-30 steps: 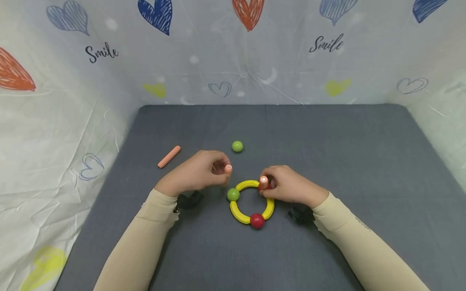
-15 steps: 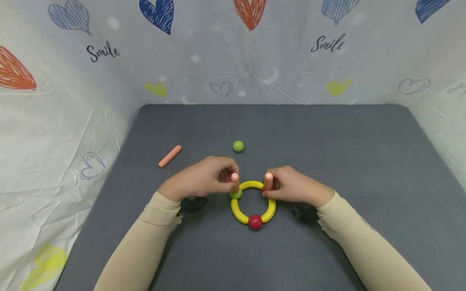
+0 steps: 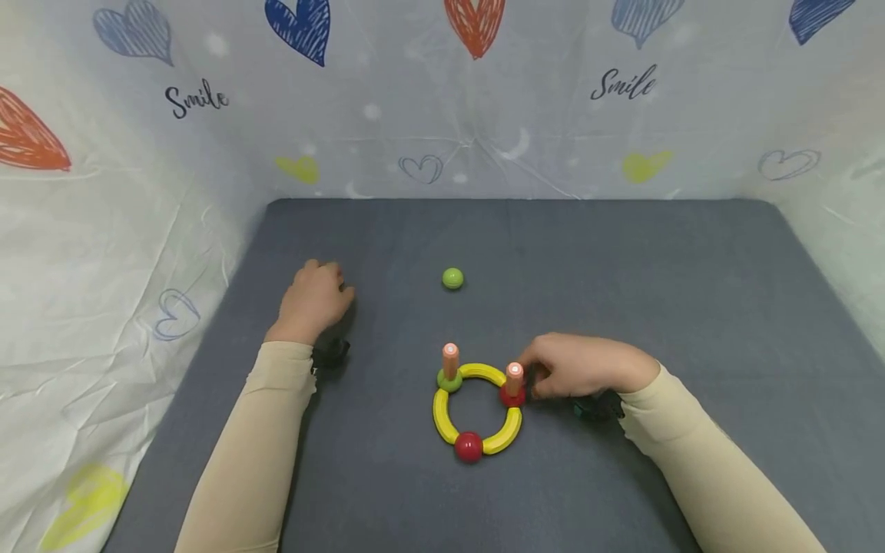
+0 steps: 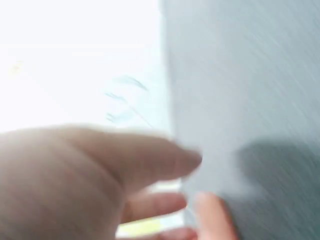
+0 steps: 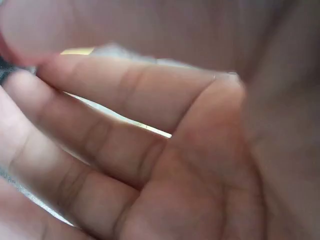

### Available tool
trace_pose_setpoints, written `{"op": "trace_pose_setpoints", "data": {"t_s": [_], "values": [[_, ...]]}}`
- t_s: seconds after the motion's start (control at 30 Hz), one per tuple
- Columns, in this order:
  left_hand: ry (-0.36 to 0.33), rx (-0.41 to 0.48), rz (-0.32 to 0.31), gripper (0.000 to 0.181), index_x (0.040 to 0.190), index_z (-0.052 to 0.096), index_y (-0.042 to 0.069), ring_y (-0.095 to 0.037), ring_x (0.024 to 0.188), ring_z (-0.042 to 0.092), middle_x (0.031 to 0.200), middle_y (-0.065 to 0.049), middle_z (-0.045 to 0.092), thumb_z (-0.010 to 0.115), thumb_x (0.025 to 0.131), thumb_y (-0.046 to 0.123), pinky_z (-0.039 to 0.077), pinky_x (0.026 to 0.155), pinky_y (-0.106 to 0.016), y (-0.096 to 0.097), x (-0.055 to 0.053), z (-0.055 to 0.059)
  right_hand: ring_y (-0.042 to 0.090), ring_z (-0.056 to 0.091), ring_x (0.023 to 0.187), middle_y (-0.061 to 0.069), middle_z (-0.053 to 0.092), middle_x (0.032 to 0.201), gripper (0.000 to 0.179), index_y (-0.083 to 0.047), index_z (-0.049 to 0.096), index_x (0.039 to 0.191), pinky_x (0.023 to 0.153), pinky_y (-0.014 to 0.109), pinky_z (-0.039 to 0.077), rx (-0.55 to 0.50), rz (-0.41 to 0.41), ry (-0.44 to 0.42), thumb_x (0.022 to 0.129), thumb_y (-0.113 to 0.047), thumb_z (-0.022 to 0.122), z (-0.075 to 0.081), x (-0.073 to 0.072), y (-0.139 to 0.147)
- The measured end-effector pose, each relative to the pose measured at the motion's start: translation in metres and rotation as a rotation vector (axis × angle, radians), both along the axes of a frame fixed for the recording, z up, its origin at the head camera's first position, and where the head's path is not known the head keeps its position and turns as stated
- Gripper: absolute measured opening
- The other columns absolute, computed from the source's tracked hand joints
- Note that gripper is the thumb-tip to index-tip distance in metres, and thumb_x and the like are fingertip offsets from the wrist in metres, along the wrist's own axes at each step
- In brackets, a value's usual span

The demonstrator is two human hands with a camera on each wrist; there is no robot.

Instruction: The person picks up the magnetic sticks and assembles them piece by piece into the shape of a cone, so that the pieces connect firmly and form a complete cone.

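In the head view, a ring of yellow curved pieces (image 3: 442, 415) joined by balls lies on the table. A peach stick (image 3: 451, 359) stands upright on the ring's green ball (image 3: 449, 382), and another peach stick (image 3: 515, 378) on its right red ball (image 3: 513, 397). A second red ball (image 3: 469, 447) sits at the front. My right hand (image 3: 588, 365) is just right of the ring, fingertips close to the red ball; contact is unclear. My left hand (image 3: 313, 301) reaches over a loose peach stick (image 4: 215, 217), blurred beside its fingers; thumb and fingers are apart.
A loose green ball (image 3: 452, 278) lies behind the ring. The dark grey tabletop (image 3: 657, 276) meets a white patterned cloth (image 3: 525, 100) at the back and sides.
My left hand has left one stick upright on the green ball and moved left and back. My right hand has released its stick on the red ball. The ring has shifted nearer.
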State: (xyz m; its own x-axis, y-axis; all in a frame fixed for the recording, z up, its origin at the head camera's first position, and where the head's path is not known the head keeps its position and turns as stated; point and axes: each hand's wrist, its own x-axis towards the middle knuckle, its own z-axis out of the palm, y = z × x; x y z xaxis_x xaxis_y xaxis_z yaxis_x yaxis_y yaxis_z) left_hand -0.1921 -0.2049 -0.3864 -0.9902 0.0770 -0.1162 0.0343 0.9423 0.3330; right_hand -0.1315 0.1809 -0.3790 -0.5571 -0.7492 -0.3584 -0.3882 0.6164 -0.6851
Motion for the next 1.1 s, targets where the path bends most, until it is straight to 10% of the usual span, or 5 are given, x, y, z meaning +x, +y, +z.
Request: {"op": "trace_pose_setpoints", "data": {"t_s": [0.17,0.43,0.63,1.1], "values": [[0.016,-0.067,0.089,0.034,0.120,0.068,-0.007,-0.050,0.105,0.059,0.113,-0.030,0.058,0.047,0.108,0.017,0.051,0.088,-0.064,-0.008,-0.004,-0.011,0.007,0.059,0.076,-0.004,0.073,0.091,0.026,-0.016,0.081,0.105,0.071,0.027,0.050,-0.056,-0.083,0.067,0.100,-0.002,0.059,-0.014,-0.010,-0.001],[-0.128,0.001,-0.003,0.024,0.110,0.068,0.001,-0.029,0.080,0.059,0.103,-0.019,0.066,0.053,0.110,0.020,0.049,0.074,-0.044,0.005,-0.005,-0.009,0.012,0.063,0.075,-0.004,0.078,0.099,0.022,-0.009,0.081,0.111,0.067,0.026,0.051,-0.234,-0.235,0.018,0.094,-0.023,0.081,-0.044,-0.017,-0.019],[-0.127,0.016,-0.273,0.020,0.103,0.070,0.006,-0.022,0.075,0.057,0.087,-0.008,0.062,0.061,0.107,0.023,0.048,0.072,-0.039,0.030,0.002,-0.002,0.007,0.057,0.061,-0.008,0.070,0.081,0.026,-0.007,0.079,0.112,0.063,0.023,0.047,-0.223,-0.214,0.034,0.090,-0.020,0.083,-0.047,-0.017,-0.023],[-0.290,0.532,-0.716,0.009,0.105,0.070,0.015,-0.012,0.091,0.069,0.094,0.006,0.073,0.073,0.098,0.011,0.058,0.087,-0.034,0.082,0.050,0.040,0.014,0.059,0.061,0.000,0.064,0.073,0.039,-0.003,0.064,0.130,0.063,0.030,0.049,-0.127,-0.274,0.005,0.093,-0.012,0.074,-0.037,-0.024,-0.005]]}}
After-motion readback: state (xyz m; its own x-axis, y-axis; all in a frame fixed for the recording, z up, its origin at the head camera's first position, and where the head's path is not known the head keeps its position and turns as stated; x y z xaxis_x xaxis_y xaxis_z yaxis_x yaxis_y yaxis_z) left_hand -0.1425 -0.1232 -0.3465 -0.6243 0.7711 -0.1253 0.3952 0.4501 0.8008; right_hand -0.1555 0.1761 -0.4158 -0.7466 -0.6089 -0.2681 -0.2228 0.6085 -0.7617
